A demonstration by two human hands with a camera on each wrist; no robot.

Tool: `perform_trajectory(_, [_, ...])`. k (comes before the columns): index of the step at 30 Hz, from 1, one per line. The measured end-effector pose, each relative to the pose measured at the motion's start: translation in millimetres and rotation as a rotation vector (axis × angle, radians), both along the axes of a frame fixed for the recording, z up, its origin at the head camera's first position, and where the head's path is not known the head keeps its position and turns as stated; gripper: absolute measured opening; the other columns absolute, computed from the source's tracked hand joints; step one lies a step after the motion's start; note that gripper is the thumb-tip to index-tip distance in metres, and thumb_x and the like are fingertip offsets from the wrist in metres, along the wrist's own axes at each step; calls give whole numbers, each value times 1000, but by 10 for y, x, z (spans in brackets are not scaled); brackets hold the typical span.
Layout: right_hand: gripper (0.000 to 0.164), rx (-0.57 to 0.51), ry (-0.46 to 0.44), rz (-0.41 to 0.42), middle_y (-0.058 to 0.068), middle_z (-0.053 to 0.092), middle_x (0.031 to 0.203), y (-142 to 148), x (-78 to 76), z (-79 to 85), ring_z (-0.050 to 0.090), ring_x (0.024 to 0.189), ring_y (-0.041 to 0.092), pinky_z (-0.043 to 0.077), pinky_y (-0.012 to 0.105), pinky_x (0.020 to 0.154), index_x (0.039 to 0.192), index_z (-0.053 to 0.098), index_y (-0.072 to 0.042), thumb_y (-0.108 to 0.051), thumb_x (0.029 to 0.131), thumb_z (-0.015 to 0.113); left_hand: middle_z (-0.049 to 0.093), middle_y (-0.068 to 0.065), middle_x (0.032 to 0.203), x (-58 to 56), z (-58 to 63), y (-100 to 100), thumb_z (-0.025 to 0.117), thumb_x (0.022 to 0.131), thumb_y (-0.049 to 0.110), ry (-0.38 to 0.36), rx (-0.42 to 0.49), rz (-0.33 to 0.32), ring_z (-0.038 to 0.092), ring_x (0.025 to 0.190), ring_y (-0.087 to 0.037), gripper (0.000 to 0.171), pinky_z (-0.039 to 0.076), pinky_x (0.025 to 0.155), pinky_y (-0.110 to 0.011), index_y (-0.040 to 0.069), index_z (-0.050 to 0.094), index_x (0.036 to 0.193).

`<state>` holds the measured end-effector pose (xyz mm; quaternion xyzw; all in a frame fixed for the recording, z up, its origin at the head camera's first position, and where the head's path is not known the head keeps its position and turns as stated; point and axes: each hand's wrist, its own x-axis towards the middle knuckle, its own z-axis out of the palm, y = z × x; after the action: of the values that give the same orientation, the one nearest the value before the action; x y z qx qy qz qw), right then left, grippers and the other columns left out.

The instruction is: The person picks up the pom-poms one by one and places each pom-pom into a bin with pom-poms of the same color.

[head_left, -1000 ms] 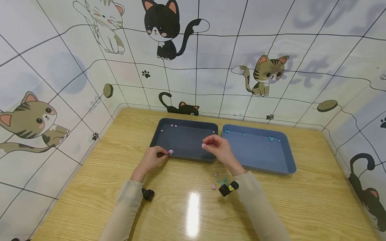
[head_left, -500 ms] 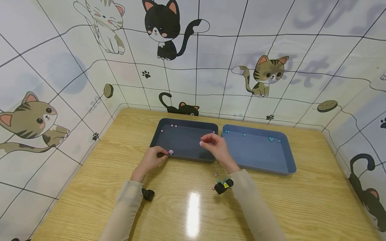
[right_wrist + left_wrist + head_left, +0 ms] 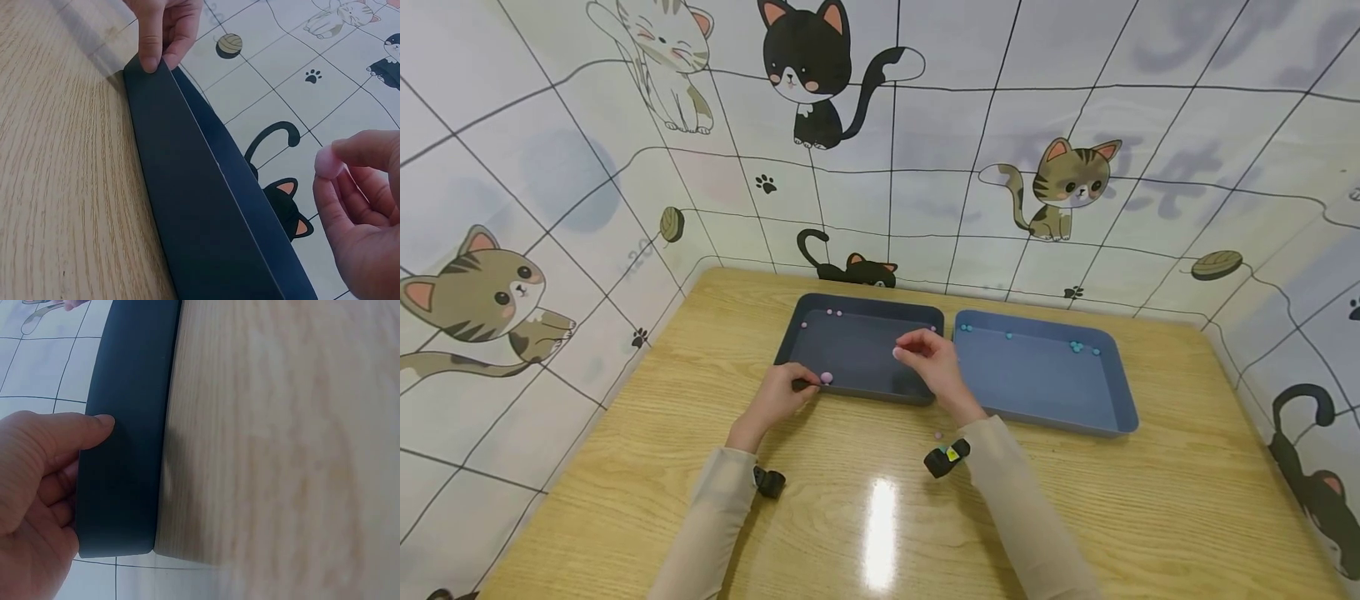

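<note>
Ball [image 3: 328, 164], pink, between fingertips [image 3: 359, 149] of right grip [image 3: 370, 219].

walls [image 3: 940, 129]: pale, black grid lines [image 3: 955, 89], cartoon cats [image 3: 808, 46] | table [image 3: 1157, 500]: light wood, bright glare [image 3: 881, 533]

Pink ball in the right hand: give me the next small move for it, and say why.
Likely lower the right hand and release the pink ball into the dark gray tray: it is pinched above that tray, which holds other pink balls, while teal balls lie in the blue tray. The left hand holds the dark gray tray's edge.
</note>
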<state>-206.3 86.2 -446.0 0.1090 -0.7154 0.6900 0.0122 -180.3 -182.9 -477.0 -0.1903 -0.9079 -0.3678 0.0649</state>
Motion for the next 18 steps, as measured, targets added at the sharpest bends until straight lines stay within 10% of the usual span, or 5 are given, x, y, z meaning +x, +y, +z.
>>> perform_trajectory(18, [19, 23, -40, -54, 13, 64, 95, -144, -124, 7, 60, 81, 10, 50, 21, 75, 99, 64, 7, -2, 83, 69, 68, -10, 83, -17, -1, -8, 72, 77, -2, -1, -19, -1, 63, 80, -25, 7, 52, 76, -41, 0, 72, 85])
